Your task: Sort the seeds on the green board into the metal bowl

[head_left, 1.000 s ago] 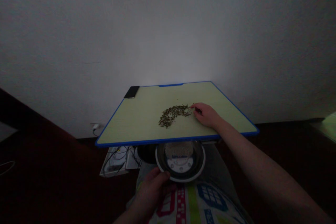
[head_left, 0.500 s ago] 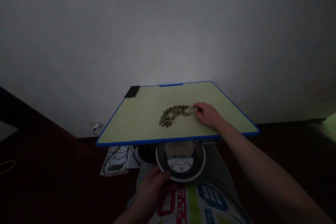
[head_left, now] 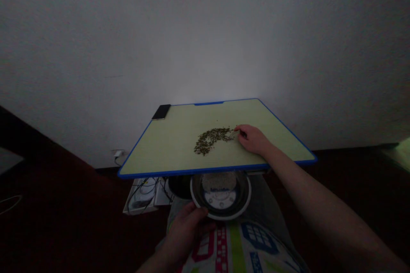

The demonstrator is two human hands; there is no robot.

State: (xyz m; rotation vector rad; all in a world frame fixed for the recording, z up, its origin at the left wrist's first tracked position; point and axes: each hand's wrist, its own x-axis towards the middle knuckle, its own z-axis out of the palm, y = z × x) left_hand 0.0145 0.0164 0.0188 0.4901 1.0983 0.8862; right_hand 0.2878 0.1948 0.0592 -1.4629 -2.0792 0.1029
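A pale green table (head_left: 166, 145) with a blue edge stands in front of me against a white wall. A heap of small dark grains (head_left: 211, 139) lies on its middle. My right hand (head_left: 253, 140) rests on the table at the heap's right end, fingers curled and pinched at the grains. Below the table's near edge, a metal bowl (head_left: 221, 196) holding some pale grains sits on my lap. My left hand (head_left: 187, 228) grips the bowl's near left rim.
A black phone (head_left: 161, 111) lies at the table's far left corner. Under the table, cables and a white box (head_left: 142, 196) lie on the dark floor. A charger (head_left: 117, 154) is plugged in at the wall. Patterned cloth (head_left: 233, 247) covers my lap.
Almost nothing: my right hand's fingers shifted slightly at the heap's right end. The left hand and bowl stay put.
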